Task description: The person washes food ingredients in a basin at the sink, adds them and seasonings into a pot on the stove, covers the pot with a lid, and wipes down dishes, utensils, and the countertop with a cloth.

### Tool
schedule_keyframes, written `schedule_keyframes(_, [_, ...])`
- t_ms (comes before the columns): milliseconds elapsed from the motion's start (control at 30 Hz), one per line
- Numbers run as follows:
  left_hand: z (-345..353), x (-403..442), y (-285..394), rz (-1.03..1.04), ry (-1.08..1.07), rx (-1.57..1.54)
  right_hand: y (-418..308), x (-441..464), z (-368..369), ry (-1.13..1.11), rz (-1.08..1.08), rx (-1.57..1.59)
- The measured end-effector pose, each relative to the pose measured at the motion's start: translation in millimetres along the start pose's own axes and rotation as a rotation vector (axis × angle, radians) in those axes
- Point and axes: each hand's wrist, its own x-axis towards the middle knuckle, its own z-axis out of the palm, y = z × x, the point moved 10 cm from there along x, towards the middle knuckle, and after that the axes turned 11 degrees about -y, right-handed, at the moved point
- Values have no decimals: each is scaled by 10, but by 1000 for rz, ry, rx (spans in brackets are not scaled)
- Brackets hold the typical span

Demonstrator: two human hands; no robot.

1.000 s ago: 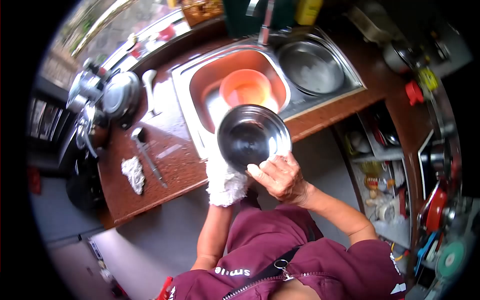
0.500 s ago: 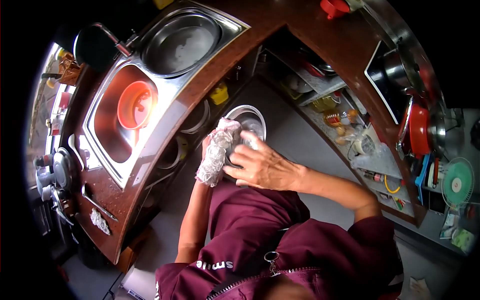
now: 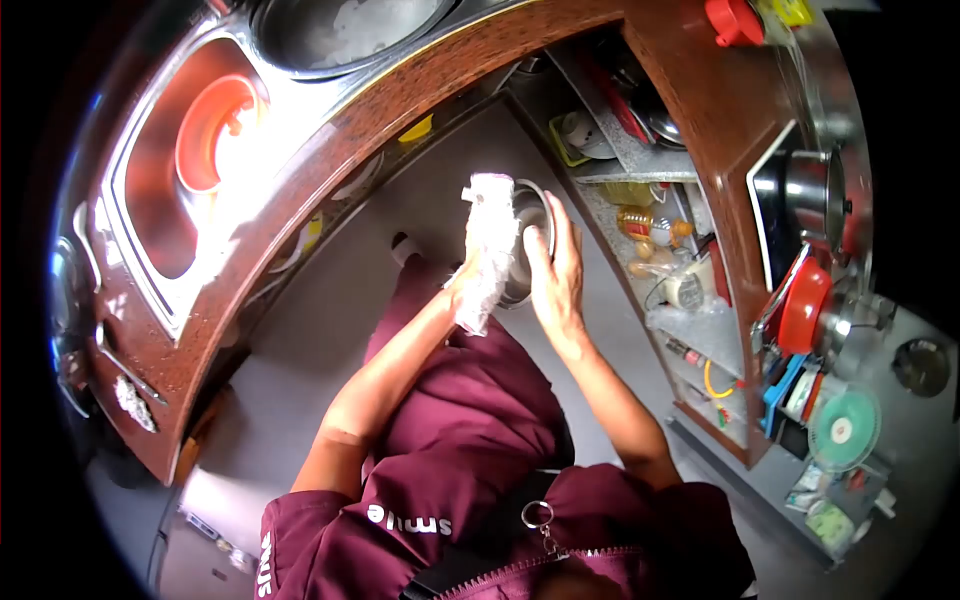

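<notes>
My left hand (image 3: 464,284) is closed round a bunched white, mesh-like cloth (image 3: 490,250), which hides most of its fingers. The cloth lies against the near-left side of a round metal bowl (image 3: 522,262), held tilted in front of my legs. My right hand (image 3: 560,275) grips the bowl's right side, with the thumb over the inner face and the fingers round the outside. Part of the bowl's left side is hidden behind the cloth.
On the left are a sink (image 3: 150,220) with an orange basin (image 3: 190,150) and a large metal pan (image 3: 345,35). Open shelves (image 3: 640,165) with bottles stand right. A red pot (image 3: 805,305) and green fan (image 3: 842,430) are beyond. Grey floor lies below.
My right hand has gone from reaching over the cloth to holding the bowl's right side. The view has turned towards the right, and cloth and bowl are now side by side.
</notes>
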Motion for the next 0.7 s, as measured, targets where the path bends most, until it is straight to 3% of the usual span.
schedule_keyframes(100, [-42,73,-138,-1,11,-25,219,152,293,-39,147,50])
schedule_keyframes(233, [-258,135,-343,-90,2,62,341,428,479,-104,121,-73])
schedule_keyframes(300, [-365,110,-456,-181,-57,242,633,512,566,-106,253,56])
schedule_keyframes(433, [-487,16,-638,-314,-227,703,1411,575,892,-134,530,718])
schedule_keyframes(567, [-544,76,-840,-383,-286,927,2162,525,1058,-134,792,973])
schedule_keyframes(633, [-620,188,-921,-424,-275,1028,2511,509,980,-230,764,937])
schedule_keyframes(667, [-680,271,-946,-453,-261,1093,2551,639,853,-247,588,793])
schedule_keyframes(700, [-762,365,-955,-489,-241,1174,2673,705,721,-190,711,769])
